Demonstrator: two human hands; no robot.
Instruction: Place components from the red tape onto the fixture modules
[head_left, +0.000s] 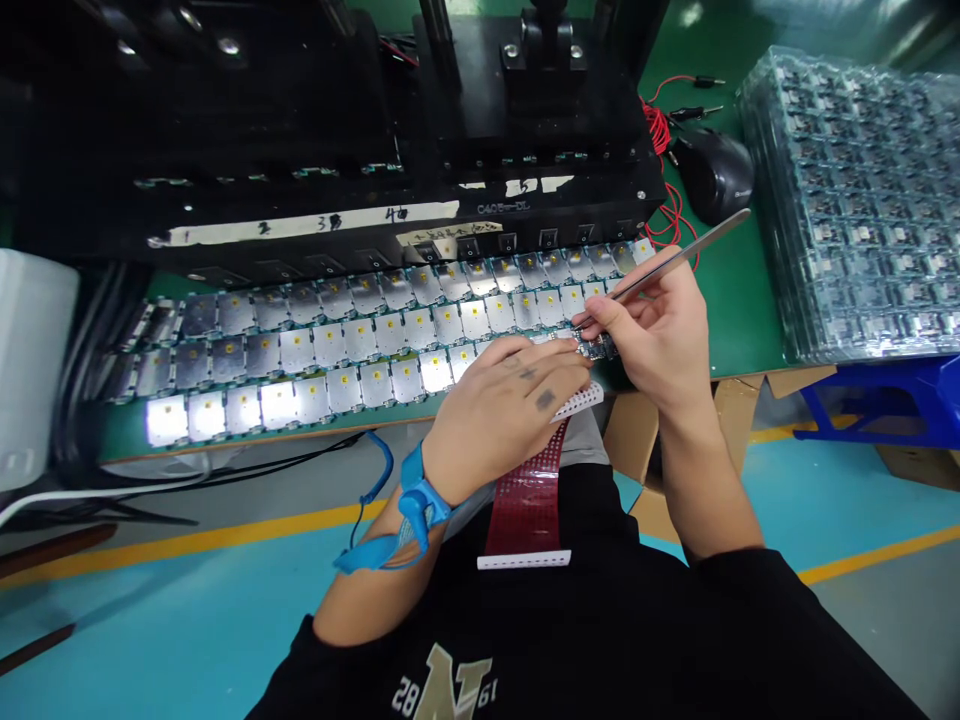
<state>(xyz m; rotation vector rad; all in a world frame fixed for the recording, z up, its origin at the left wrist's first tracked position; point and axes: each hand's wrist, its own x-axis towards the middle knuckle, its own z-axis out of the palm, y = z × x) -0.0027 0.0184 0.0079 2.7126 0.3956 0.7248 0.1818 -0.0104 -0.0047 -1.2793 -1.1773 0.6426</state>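
Rows of small electronic boards with silver metal covers and yellow marks (390,330) line the green bench. My left hand (510,405), with a blue wrist strap (420,505), lies over the right part of the front row. Its fingers are stretched out, fingertips at the boards; what is under the palm is hidden. In my right hand (656,325) is a pair of metal tweezers (694,248), tips pointing down-left to the boards beside my left fingertips. A red perforated sheet (529,495) with white perforated end strips hangs below my left hand.
Black test fixtures (300,130) with switches stand behind the boards. To the right are red wires (660,135), a black mouse (712,175) and stacked clear trays of parts (862,210). A white box (34,370) stands at left; a blue stool (885,400) is lower right.
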